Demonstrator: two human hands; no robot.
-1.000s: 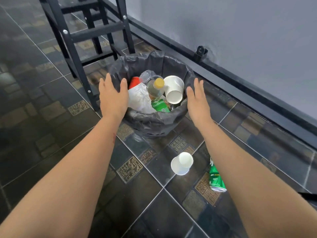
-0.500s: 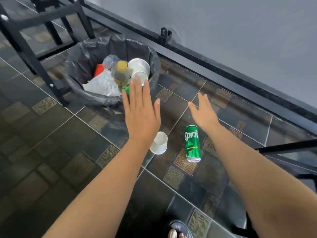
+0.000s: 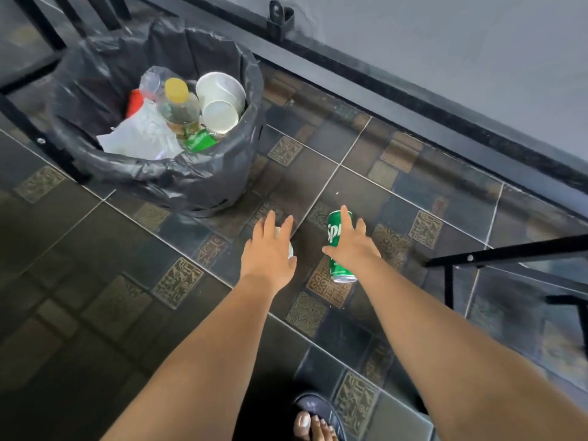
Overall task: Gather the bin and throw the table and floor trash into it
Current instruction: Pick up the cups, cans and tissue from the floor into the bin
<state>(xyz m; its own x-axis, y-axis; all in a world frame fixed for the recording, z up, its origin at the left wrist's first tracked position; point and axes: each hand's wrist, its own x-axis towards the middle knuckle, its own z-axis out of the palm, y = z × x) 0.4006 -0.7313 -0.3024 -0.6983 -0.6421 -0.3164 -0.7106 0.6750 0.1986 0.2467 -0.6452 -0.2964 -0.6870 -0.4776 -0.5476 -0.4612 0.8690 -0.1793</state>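
Observation:
A bin lined with a black bag (image 3: 203, 176) stands on the tiled floor at upper left, holding paper cups, a yellow-capped bottle, white wrappers and a red item. A green soda can (image 3: 337, 268) lies on its side on the floor to the bin's lower right. My right hand (image 3: 351, 246) hovers over the can with fingers spread, covering its middle. My left hand (image 3: 270, 253) is spread over a white paper cup (image 3: 290, 249), which is almost fully hidden beneath it. Neither hand visibly grips anything.
Black metal furniture legs (image 3: 41, 141) stand left of and behind the bin. Another black metal frame (image 3: 509, 256) juts in at right. A grey wall with a dark baseboard (image 3: 413, 100) runs diagonally behind. My sandalled foot (image 3: 315, 418) is at the bottom.
Both hands left the bin's rim and dropped toward the floor. The left hand now covers the cup and the right hand covers the can. The view tilted down and closer.

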